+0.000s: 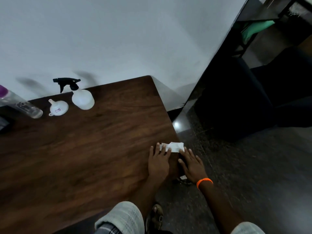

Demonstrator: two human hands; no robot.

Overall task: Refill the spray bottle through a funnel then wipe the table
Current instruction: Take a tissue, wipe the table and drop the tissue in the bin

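Head view, white cloth (173, 146) under fingertips of flat left hand (158, 162), right hand (192, 163)

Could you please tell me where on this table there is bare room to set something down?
The dark wooden table is bare across its middle, between the white plastic funnel and white spray bottle at the back and the hands in front. Crowded: the back left, with the clear purple-capped bottle, and the right edge, where left hand and right hand press the white tissue.
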